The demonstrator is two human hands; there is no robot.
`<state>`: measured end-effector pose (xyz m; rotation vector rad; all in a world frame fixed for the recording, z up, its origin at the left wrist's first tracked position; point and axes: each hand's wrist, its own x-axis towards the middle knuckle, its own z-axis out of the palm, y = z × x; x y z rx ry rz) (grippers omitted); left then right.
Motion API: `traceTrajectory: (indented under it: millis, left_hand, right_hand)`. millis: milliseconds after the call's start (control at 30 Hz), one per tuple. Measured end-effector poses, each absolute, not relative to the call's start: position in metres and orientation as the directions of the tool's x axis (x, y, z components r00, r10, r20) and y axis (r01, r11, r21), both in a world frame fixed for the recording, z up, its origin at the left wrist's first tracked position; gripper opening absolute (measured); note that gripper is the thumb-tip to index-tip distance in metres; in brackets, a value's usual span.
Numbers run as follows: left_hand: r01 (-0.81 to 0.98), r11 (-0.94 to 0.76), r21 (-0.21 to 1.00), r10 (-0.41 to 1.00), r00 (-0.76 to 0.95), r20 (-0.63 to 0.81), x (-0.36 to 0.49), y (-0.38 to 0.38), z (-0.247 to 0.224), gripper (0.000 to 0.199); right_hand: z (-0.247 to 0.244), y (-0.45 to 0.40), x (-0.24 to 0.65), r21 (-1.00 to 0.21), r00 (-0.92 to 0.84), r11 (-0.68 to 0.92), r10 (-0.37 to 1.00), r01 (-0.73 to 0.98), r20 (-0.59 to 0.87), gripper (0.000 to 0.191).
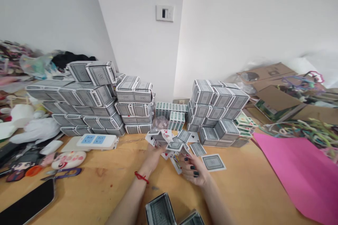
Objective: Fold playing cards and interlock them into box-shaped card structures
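Note:
Several loose playing cards [174, 146] overlap in a messy heap in the middle of the wooden table, some face up, some back up. My left hand [153, 156], with a red string bracelet [142, 177] on its wrist, grips cards at the heap's left side; its fingertips are mostly hidden by them. My right hand [194, 170], dark-nailed, has its fingers curled around cards at the heap's right side. Beside it a single card [213, 162] lies back up. Two card-patterned boxes, one of them a near box [160, 209], stand between my forearms.
Stacks of grey card-patterned boxes rise at left [92, 95] and right [219, 98]. Green-and-white packs [176, 120] stand between them. A power strip [97, 140], scissors [62, 173] and phone [29, 202] lie left. Pink paper [298, 175] and cardboard boxes [285, 103] are right.

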<state>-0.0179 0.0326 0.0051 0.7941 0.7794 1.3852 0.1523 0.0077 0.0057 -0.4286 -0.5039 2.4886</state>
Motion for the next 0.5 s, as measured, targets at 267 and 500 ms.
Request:
traceTrajectory:
  millis: [267, 500]
  left_hand:
    - [-0.475, -0.012, 0.88, 0.995, -0.094, -0.037, -0.017, 0.029, 0.01, 0.038]
    - [-0.45, 0.02, 0.893, 0.996, -0.065, -0.055, -0.017, 0.028, 0.013, 0.042]
  right_hand:
    - [-0.008, 0.015, 0.134, -0.836, -0.124, -0.237, 0.971, -0.495, -0.203, 0.03]
    - [-0.002, 0.01, 0.136, -0.974, 0.056, -0.043, 0.997, -0.222, -0.056, 0.038]
